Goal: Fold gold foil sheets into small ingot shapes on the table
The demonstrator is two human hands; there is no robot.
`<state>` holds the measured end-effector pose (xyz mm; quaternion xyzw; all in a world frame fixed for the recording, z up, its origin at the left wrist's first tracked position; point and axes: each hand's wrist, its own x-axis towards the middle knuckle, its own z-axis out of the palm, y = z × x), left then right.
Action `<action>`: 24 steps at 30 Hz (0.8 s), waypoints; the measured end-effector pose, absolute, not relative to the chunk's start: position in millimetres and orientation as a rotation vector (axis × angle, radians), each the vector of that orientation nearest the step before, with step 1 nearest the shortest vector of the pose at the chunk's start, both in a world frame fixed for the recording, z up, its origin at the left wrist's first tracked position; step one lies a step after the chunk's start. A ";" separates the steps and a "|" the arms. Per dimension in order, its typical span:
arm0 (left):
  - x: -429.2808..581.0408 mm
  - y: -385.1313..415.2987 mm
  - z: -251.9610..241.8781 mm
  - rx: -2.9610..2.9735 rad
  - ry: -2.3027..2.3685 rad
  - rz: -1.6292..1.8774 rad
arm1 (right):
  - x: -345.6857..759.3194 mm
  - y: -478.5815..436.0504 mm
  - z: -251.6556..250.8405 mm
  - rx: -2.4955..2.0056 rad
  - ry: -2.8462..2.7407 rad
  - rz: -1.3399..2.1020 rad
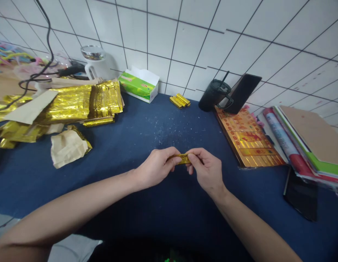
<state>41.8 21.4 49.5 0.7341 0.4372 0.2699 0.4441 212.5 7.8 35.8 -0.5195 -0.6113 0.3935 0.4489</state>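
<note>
- We see our bare left hand [158, 165] and bare right hand [208, 169] close together over the dark blue tabletop [130, 127].
- Between them we hold a narrow, shiny gold strip of folded foil paper [183, 159], stretched from one hand to the other near the middle of the view.
- Our left thumb and fingers are clamped on the strip's left end; our right thumb and fingers pinch its right end.
- Beyond our hands, pale specks are scattered on the cloth-like surface, and a small group of slim gold foil rolls [180, 100] lies near the white tiled wall [163, 36].
- To our left we have a large heap of gold foil sheets [73, 103], with a crumpled beige-and-gold paper piece [67, 147] in front of it.
- Behind these stand a white mug with a silvery lid [97, 65] and a green-and-white tissue pack [138, 85].
- To our right, a black tumbler with a straw [211, 96] stands beside a dark, flat, tilted screen [244, 92]; an orange-and-gold printed packet [248, 140] lies nearer us.
</note>
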 end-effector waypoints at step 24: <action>39.4 29.1 48.3 1.522 0.983 0.452 | 215.3 9.9 39.0 -1.246 -1.612 1.239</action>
